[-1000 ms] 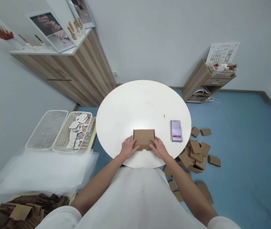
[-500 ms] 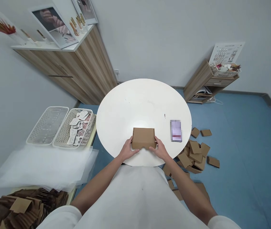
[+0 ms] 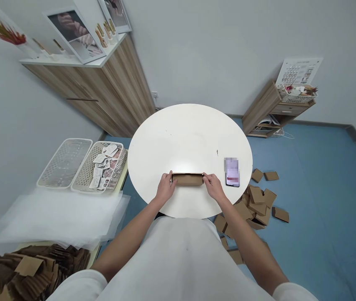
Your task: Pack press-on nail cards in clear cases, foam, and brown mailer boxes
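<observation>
We are pinching the cardboard box (image 3: 188, 180) at its 2 short ends with our left hand (image 3: 165, 187) and right hand (image 3: 214, 187), both being equally near; its long axis is running from hand to hand, at the near part of the white table (image 3: 190, 133)

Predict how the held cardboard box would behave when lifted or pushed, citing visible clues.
The cardboard box is probably light for its size, judging by its plain card, though any contents are hidden. Its straight edges suggest fairly stiff walls. Its flat faces should make it slide rather than roll.
</observation>
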Available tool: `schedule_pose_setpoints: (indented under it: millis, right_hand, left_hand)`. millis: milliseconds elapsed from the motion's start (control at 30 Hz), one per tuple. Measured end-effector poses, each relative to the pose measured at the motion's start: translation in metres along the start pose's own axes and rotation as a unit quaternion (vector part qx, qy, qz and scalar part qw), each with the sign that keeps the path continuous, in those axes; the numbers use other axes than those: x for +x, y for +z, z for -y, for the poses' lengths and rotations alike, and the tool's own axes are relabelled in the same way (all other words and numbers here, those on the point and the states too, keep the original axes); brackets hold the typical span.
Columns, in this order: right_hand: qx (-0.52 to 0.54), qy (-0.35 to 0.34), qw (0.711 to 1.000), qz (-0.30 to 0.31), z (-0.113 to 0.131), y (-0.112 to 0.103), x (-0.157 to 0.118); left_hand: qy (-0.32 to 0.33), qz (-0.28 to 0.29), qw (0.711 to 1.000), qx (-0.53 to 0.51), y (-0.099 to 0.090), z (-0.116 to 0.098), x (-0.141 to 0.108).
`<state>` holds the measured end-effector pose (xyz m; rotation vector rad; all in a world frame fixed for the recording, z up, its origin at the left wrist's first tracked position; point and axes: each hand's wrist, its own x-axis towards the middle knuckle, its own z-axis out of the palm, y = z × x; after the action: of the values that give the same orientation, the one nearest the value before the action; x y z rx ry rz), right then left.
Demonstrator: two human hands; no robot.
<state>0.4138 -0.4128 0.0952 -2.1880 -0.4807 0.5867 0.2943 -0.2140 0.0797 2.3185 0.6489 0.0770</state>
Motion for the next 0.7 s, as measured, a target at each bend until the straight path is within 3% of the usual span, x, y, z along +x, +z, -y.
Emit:
schedule_pose_setpoints:
  millis: [367,700]
  right_hand:
    - [0.026,0.011,0.999,-0.042,0.011,0.007,-0.008]
    - [0.039,0.031,0.998,-0.047,0.012,0.01,-0.017]
  left_hand:
    - [0.028,-0.036,0.999,-0.018,-0.008,-0.003,-0.002]
    - [0.048,0.036,0.996,-0.069,-0.019,0.009,0.0]
